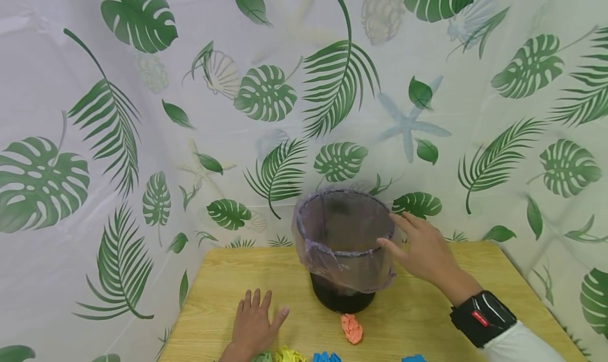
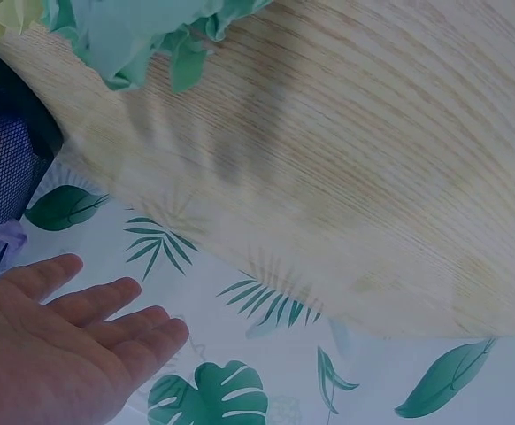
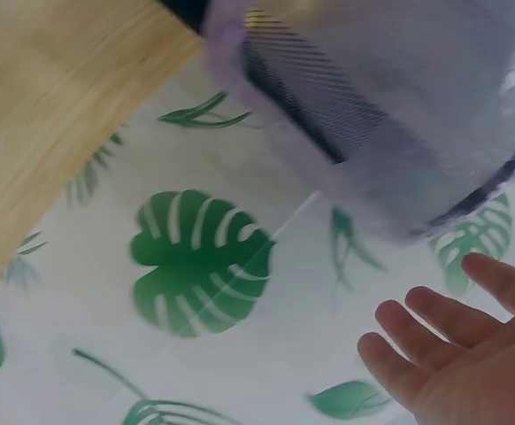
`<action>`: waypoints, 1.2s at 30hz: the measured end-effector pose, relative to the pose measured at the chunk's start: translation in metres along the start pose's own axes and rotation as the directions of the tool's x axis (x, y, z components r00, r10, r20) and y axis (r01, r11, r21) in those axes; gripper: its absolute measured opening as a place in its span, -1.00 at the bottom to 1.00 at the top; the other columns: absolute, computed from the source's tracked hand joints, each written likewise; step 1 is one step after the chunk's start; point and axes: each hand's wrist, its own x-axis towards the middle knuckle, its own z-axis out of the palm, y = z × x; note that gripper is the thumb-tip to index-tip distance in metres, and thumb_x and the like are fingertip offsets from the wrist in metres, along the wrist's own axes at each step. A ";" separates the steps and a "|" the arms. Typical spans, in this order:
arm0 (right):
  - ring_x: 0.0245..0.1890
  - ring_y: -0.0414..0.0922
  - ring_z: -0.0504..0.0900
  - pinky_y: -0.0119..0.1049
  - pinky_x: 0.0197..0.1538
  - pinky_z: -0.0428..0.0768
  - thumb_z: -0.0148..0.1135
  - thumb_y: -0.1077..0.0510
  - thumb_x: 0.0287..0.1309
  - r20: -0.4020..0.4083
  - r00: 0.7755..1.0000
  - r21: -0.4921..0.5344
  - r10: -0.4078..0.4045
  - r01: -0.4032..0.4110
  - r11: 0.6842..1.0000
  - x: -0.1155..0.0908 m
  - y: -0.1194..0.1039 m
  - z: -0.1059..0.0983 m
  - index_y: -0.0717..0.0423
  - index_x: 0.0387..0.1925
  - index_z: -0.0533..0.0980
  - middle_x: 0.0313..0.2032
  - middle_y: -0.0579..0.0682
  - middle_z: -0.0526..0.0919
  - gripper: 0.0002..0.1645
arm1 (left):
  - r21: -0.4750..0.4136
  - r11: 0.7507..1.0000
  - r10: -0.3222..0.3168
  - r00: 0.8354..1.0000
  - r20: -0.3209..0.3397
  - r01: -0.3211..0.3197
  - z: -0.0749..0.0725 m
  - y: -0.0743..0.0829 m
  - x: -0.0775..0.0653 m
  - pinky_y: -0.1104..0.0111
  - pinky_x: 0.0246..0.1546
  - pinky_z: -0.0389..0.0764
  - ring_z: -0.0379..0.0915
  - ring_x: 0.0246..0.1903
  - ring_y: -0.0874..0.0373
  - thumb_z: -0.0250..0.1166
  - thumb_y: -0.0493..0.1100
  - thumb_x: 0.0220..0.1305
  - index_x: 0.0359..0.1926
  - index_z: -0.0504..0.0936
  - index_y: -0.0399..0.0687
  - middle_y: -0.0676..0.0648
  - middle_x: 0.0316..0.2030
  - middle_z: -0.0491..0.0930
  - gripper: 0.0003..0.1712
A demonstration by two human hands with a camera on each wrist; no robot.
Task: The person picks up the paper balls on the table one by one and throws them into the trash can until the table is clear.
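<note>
The right hand (image 1: 423,248) is raised at the right side of a dark mesh bin (image 1: 344,298), its fingers extended and its grip released. In the head view its thumb and fingertips overlap the edge of the bin's rim (image 1: 349,254); the right-wrist view shows the fingers apart from the side of the bin, and whether the thumb touches the rim cannot be told. The bin stands upright toward the back of the wood-grained tabletop (image 1: 427,325), between the two hands and beyond the left one. A translucent purple bag (image 1: 372,272) lines it, folded over the rim and hanging down around the upper part of the outside.

The left hand (image 1: 255,322) is spread palm down at the near left of the tabletop, its grip also released, with the thumb held out to the side. Whether it rests on the surface or hovers above it is unclear. Near this hand, at the lower edge of the head view, are a green crumpled piece (image 1: 263,357) and, beside it, a yellow crumpled piece (image 1: 291,355).

An orange crumpled piece (image 1: 352,328) lies just in front of the bin's base. Two blue crumpled pieces (image 1: 326,357) show partly at the lower edge, well apart from each other. A black wrist strap (image 1: 484,318) and a white sleeve (image 1: 518,346) cover the right forearm. Behind the tabletop hangs a white leaf-patterned sheet (image 1: 427,61).
</note>
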 end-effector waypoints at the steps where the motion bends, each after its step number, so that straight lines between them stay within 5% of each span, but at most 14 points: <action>1: 0.37 0.43 0.30 0.45 0.32 0.27 0.18 -0.35 0.38 0.003 1.000 0.000 0.013 -0.013 1.000 -0.004 0.005 0.000 0.24 0.46 0.35 0.40 0.44 0.32 -0.08 | 0.000 1.000 0.000 1.000 0.001 0.000 0.000 0.000 0.000 -0.34 0.38 0.15 0.05 0.44 -0.50 -0.16 0.52 0.46 0.44 0.41 -0.24 -0.47 0.41 0.28 0.01; 13: 0.28 0.52 0.31 0.48 0.22 0.29 0.00 -0.28 0.52 -0.044 0.994 -0.036 0.098 -0.100 0.994 -0.050 0.063 0.025 0.23 0.44 0.35 0.33 0.54 0.33 -0.21 | 0.008 1.000 -0.011 1.000 0.019 0.011 -0.002 -0.001 0.000 -0.31 0.39 0.15 0.07 0.44 -0.48 -0.18 0.55 0.45 0.45 0.41 -0.21 -0.46 0.40 0.29 0.03; 24: 0.18 0.58 0.37 0.57 0.03 0.34 -0.04 -0.37 0.50 0.114 0.976 -0.061 0.188 -0.182 0.981 -0.099 0.091 0.060 0.23 0.43 0.37 0.32 0.57 0.32 -0.14 | -0.011 1.000 0.003 1.000 0.005 -0.003 -0.005 -0.001 -0.005 -0.34 0.35 0.19 0.14 0.40 -0.50 -0.05 0.43 0.50 0.44 0.40 -0.27 -0.47 0.37 0.34 -0.08; 28: 0.17 0.58 0.38 0.58 0.01 0.34 -0.04 -0.38 0.49 0.129 0.970 -0.074 0.204 -0.196 0.978 -0.107 0.094 0.067 0.20 0.43 0.38 0.31 0.57 0.34 -0.14 | -0.009 0.998 0.061 0.998 0.003 -0.061 -0.002 -0.004 -0.005 -0.30 0.28 0.34 0.31 0.31 -0.46 -0.06 0.48 0.47 0.42 0.41 -0.27 -0.46 0.31 0.41 -0.03; 33: 0.18 0.59 0.36 0.59 0.03 0.33 -0.03 -0.37 0.49 0.127 0.970 -0.077 0.206 -0.198 0.977 -0.113 0.095 0.069 0.21 0.43 0.37 0.30 0.58 0.33 -0.14 | -0.006 0.984 0.176 0.980 0.093 -0.176 -0.005 0.001 -0.007 -0.19 0.10 0.56 0.52 0.15 -0.32 0.04 0.53 0.39 0.38 0.48 -0.23 -0.32 0.21 0.56 -0.02; 36: 0.18 0.60 0.35 0.59 0.03 0.32 -0.03 -0.36 0.49 0.125 0.972 -0.071 0.201 -0.193 0.979 -0.116 0.095 0.071 0.21 0.43 0.37 0.30 0.59 0.33 -0.15 | -0.035 0.980 0.197 0.964 0.176 -0.194 -0.005 0.006 -0.010 -0.15 0.04 0.60 0.57 0.09 -0.25 0.22 0.49 0.29 0.34 0.53 -0.15 -0.22 0.15 0.62 -0.07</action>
